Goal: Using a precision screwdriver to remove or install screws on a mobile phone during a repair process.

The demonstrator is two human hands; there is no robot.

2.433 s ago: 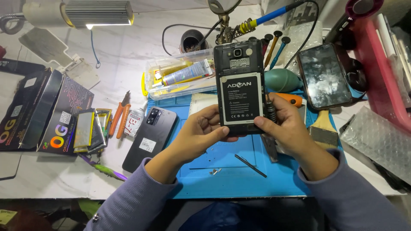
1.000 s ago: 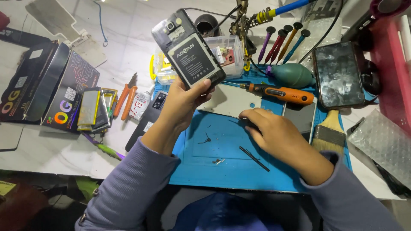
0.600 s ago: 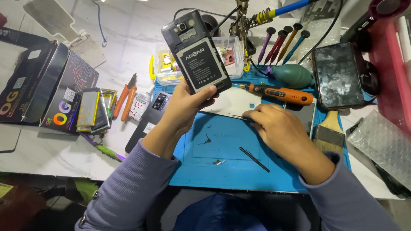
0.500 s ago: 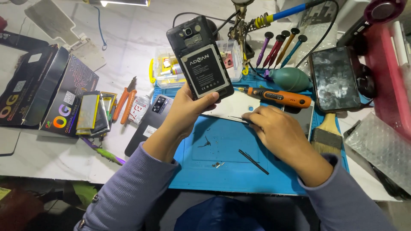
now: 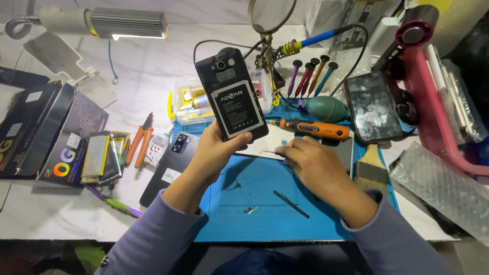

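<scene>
The left hand (image 5: 216,153) holds a black phone (image 5: 232,94) raised above the middle of the frame, its grip clenched around the lower edge with the thumb across the bottom; the back cover is already off, so the battery with its white label and the camera module lie bare. The right hand (image 5: 310,163) rests low on the blue work mat (image 5: 254,193) right of centre, its fingers pinched on a thin dark tool (image 5: 272,152) whose tip lies by a pale flat panel (image 5: 265,145) on the mat. Judging by this, the opening is done while the battery is still seated and nothing inside looks removed yet. An orange electric screwdriver (image 5: 313,130) lies just beyond the right hand, a small loose part (image 5: 249,210) and a dark slim pick (image 5: 291,203) lie on the mat lower down, and another dark phone (image 5: 170,165) sits on the table at the mat's left edge
</scene>
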